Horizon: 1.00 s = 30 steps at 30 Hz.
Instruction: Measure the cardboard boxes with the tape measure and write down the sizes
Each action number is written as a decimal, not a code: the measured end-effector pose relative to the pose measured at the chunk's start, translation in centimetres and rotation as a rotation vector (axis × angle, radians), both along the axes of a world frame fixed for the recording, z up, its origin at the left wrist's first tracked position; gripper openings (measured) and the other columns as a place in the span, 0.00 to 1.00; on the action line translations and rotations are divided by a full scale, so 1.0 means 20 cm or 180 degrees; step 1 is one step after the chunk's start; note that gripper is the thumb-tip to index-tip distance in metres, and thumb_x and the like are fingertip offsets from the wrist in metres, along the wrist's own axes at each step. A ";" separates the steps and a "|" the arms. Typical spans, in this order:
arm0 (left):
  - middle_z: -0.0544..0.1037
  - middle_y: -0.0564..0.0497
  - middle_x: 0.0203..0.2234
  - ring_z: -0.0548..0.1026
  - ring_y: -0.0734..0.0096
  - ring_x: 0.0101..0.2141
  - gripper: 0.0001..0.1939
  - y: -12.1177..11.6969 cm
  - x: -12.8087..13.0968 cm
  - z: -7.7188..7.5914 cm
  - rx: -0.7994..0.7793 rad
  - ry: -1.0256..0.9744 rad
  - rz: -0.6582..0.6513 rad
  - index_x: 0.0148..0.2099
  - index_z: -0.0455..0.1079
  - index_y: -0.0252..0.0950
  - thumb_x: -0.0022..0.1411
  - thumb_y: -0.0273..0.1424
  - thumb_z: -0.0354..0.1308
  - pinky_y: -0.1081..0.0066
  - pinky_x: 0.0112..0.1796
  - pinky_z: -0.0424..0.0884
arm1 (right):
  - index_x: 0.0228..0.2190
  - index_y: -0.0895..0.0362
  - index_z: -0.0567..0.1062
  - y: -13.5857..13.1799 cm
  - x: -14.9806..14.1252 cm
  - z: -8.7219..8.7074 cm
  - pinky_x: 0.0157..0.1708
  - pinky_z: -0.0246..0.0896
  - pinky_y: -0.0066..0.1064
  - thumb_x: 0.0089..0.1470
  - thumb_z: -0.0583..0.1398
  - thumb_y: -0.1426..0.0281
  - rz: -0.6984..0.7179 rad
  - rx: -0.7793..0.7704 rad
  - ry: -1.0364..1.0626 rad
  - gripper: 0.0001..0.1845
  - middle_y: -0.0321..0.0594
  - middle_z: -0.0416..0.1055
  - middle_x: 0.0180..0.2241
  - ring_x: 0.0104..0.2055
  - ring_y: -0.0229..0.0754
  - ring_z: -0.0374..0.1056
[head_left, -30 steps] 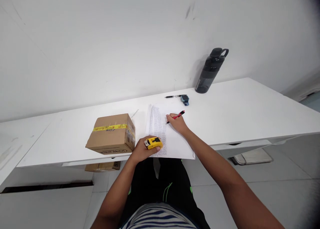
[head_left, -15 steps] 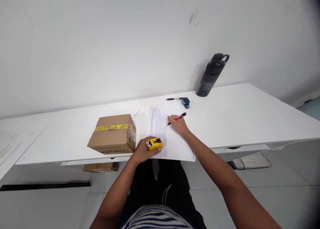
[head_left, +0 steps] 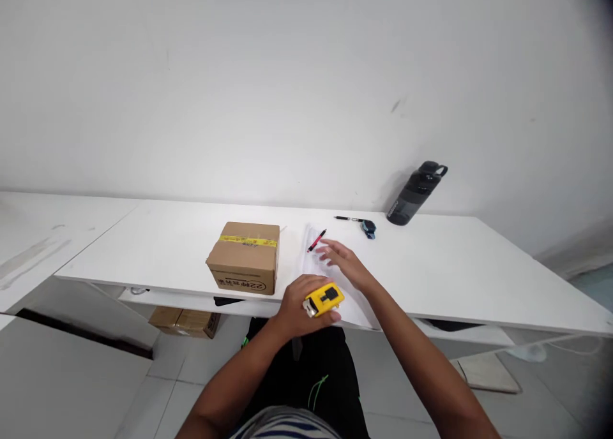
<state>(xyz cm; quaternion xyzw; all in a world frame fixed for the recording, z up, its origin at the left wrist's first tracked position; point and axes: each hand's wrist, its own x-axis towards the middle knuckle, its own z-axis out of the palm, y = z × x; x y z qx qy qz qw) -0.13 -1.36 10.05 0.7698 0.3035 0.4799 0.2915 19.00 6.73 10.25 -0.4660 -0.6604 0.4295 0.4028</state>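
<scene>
My left hand (head_left: 299, 306) is wrapped round a yellow and black tape measure (head_left: 324, 299), held over the table's front edge with its metal hook end to the left. Just beyond it, my right hand (head_left: 345, 260) has its fingers apart and holds nothing. A red and black pen (head_left: 317, 240) lies at a slant on the written paper sheets (head_left: 357, 297), a little left of my right fingertips. Both hands and the pen partly cover the sheets. Left of them sits a closed cardboard box (head_left: 246, 257) with yellow tape across its top.
Toward the back of the white table (head_left: 445, 267) lie a black pen (head_left: 348, 218) and a dark watch (head_left: 368, 228). A dark bottle (head_left: 416, 193) stands near the wall. Under the table is another cardboard box (head_left: 184, 322).
My right hand has let go of the red pen, which now lies on the paper. The tape measure in my left hand has shifted right and turned slightly. The camera view has tilted.
</scene>
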 end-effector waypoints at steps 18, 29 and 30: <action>0.61 0.38 0.61 0.57 0.51 0.63 0.34 -0.01 -0.72 0.05 -0.0201 -0.0755 0.3044 0.64 0.56 0.40 0.61 0.48 0.56 0.51 0.60 0.55 | 0.54 0.48 0.63 -0.06 -0.96 0.56 0.37 0.62 0.38 0.49 0.64 0.54 0.0508 0.1134 -0.0995 0.33 0.37 0.75 0.36 0.36 0.48 0.70; 0.66 0.46 0.61 0.66 0.60 0.60 0.28 0.09 -0.75 0.00 -0.1019 -0.1594 0.2171 0.65 0.60 0.43 0.64 0.37 0.55 0.63 0.58 0.62 | 0.54 0.51 0.63 0.15 -1.01 0.55 0.36 0.61 0.34 0.53 0.62 0.57 0.1326 0.1441 -0.2095 0.30 0.41 0.75 0.41 0.38 0.47 0.71; 0.67 0.47 0.61 0.67 0.59 0.59 0.27 0.09 -0.76 0.01 -0.1057 -0.1493 0.2164 0.64 0.62 0.42 0.64 0.38 0.54 0.63 0.58 0.63 | 0.53 0.51 0.63 0.14 -0.97 0.56 0.36 0.61 0.33 0.53 0.62 0.57 0.1286 0.1377 -0.2167 0.29 0.40 0.75 0.40 0.38 0.46 0.71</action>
